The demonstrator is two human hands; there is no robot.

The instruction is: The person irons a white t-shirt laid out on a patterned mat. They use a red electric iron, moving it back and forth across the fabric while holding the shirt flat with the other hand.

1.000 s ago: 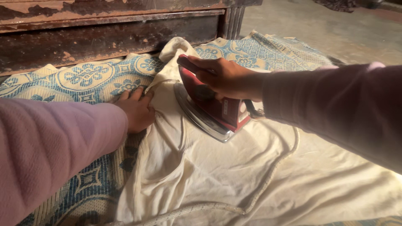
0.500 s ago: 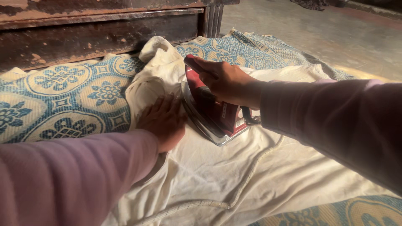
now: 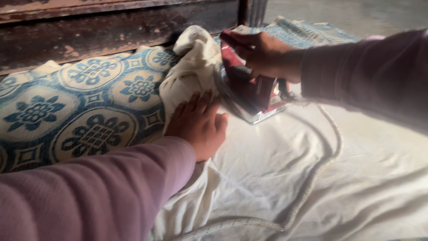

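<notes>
On one cream cloth (image 3: pixel 285 169) — left hand (image 3: pixel 198 127) flat, fingers spread; right hand (image 3: pixel 261 53) clamped on one red iron (image 3: pixel 254 91).

— Iron (image 3: pixel 256 91): red body, silver soleplate. Garment (image 3: pixel 276 169): cream, plain.
— Mat (image 3: pixel 84 111): blue and beige, flower and knot medallions. Sleeves (image 3: pixel 89 196): mauve. Cord (image 3: pixel 312 178): pale, speckled. Wooden furniture (image 3: pixel 111 27): dark brown, peeling.
</notes>
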